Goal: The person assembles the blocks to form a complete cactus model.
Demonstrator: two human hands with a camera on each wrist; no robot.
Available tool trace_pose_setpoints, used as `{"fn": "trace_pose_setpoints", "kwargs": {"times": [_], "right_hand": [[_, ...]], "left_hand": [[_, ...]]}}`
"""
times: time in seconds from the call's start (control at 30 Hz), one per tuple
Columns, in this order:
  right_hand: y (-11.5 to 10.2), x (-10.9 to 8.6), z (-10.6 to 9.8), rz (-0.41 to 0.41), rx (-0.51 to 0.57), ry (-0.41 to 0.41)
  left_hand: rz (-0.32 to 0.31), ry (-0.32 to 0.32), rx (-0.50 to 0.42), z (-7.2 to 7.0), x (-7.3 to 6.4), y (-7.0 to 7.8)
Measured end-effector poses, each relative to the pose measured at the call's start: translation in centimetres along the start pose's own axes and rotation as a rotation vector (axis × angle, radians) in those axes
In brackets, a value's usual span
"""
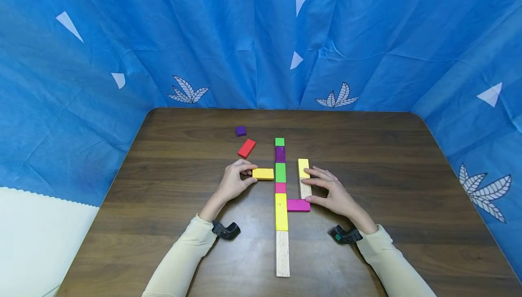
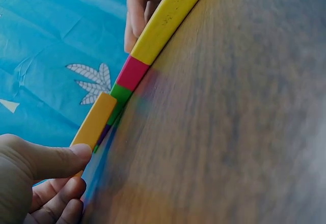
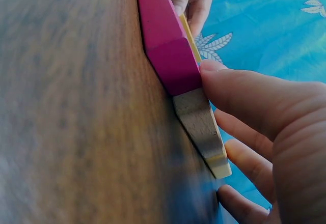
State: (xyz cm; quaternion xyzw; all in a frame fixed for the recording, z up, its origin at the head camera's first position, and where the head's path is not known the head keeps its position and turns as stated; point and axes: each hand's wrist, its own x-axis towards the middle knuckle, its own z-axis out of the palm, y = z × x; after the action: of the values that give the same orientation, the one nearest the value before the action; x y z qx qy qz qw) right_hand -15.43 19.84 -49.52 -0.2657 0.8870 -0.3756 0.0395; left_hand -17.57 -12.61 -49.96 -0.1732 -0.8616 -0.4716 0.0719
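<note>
A yellow-orange block [image 1: 263,174] is pinched at its outer end between thumb and fingers of my left hand [image 1: 235,181]. Its free end points at a green block [image 1: 280,172] in a straight row of blocks, with a narrow gap between in the head view. My right hand [image 1: 333,194] rests its thumb at the outer end of a magenta block [image 1: 298,205], which juts right from the row's long yellow block [image 1: 281,212]. Its other fingers are spread beside a pale wooden block [image 3: 197,119] and a shorter yellow block [image 1: 303,166], lined up beyond the magenta one.
The row runs from a pale wooden block [image 1: 282,254] nearest me, through a pink block [image 1: 280,188], to a purple block [image 1: 280,154] and a small green one [image 1: 279,141]. Loose red [image 1: 246,148] and purple [image 1: 241,131] blocks lie far left. A blue curtain [image 1: 228,39] borders the table.
</note>
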Motion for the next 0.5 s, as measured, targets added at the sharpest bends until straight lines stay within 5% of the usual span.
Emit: {"fn": "trace_pose_setpoints", "kwargs": {"times": [0.5], "right_hand": [[0.10,0.00,0.12,0.002,0.001,0.007]], "left_hand": [[0.031,-0.008,0.031,0.79,-0.15,-0.26]]}}
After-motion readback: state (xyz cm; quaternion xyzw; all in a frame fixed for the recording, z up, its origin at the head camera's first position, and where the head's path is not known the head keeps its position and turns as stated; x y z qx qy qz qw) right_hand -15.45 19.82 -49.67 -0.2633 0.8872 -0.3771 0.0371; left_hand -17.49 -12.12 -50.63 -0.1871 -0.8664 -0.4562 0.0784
